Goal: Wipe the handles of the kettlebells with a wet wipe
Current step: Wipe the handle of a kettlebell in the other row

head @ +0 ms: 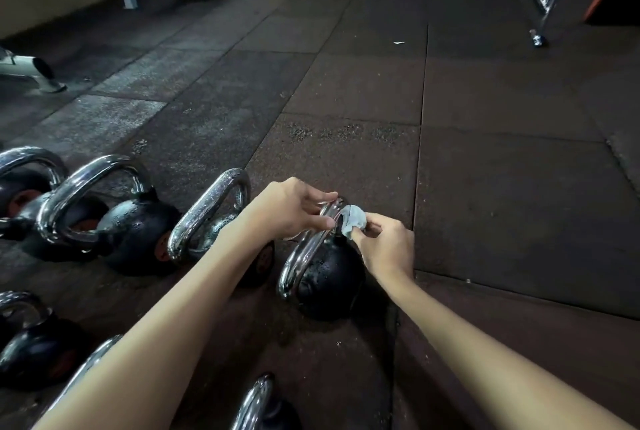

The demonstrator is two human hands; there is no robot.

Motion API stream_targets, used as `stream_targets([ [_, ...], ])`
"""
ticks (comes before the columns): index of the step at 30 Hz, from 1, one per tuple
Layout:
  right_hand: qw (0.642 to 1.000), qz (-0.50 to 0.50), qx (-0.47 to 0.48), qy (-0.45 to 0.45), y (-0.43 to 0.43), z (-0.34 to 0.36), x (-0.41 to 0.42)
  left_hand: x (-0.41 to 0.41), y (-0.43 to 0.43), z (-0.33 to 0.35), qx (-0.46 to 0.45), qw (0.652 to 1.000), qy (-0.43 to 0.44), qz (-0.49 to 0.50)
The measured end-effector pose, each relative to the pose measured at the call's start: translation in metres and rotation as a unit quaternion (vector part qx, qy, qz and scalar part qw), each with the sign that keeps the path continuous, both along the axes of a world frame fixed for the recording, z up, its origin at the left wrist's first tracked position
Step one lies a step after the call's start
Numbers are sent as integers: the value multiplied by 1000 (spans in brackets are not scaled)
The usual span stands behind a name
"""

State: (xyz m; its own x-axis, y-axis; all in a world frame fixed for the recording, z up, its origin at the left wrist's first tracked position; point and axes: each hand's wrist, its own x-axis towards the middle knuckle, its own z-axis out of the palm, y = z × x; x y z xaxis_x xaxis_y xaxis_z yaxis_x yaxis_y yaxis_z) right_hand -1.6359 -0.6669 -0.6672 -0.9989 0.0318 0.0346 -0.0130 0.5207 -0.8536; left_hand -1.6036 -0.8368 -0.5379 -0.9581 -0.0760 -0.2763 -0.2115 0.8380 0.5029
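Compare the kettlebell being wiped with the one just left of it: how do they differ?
The kettlebell being wiped has the left hand holding its handle top and the right hand pressing a wet wipe against it; the neighbouring kettlebell is untouched. The wiped one's black body shows plainly; the neighbour's is mostly hidden behind the left forearm. The neighbour's handle looks bigger. Both have shiny chrome handles and stand on the rubber floor.
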Motion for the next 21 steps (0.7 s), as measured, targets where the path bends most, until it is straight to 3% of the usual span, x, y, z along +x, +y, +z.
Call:
stream_targets([
  [7,996,26,-36,76,-3,0,15,6,-7,-19,-16,999,25,30],
  [13,995,11,-88,45,-2,3,8,7,-4,-17,-16,998,31,57],
  [21,989,30,-24,140,-3,-6,12,10,-2,-20,-13,997,47,66],
])
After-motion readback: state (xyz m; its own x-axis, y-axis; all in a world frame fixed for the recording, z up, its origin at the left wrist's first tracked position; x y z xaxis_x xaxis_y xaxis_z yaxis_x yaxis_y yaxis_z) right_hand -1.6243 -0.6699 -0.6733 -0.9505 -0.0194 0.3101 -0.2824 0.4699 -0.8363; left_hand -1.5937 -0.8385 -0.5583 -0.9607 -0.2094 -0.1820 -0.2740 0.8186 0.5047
